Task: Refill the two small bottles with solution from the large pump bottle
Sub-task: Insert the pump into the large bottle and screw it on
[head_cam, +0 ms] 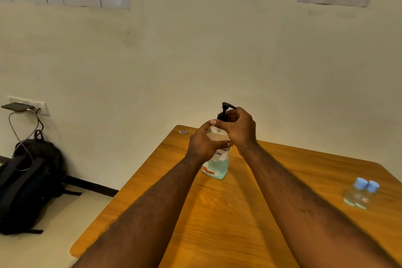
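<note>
- The large pump bottle [215,164] stands upright on the tabletop [250,213]; its body is gripped by the left hand [204,148], its black pump collar by the right hand [238,129].
- The two small bottles [360,194], well apart at right, are seen capped; refilling appears not yet begun.

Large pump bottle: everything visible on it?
The large pump bottle is clear plastic, upright on the wooden table near its far corner. Pale blue-green liquid shows in its lower part. A black pump head tops it; a white handwritten label and an orange mark are on the front. The left hand grips the body; the right hand holds the pump's black collar.
</note>
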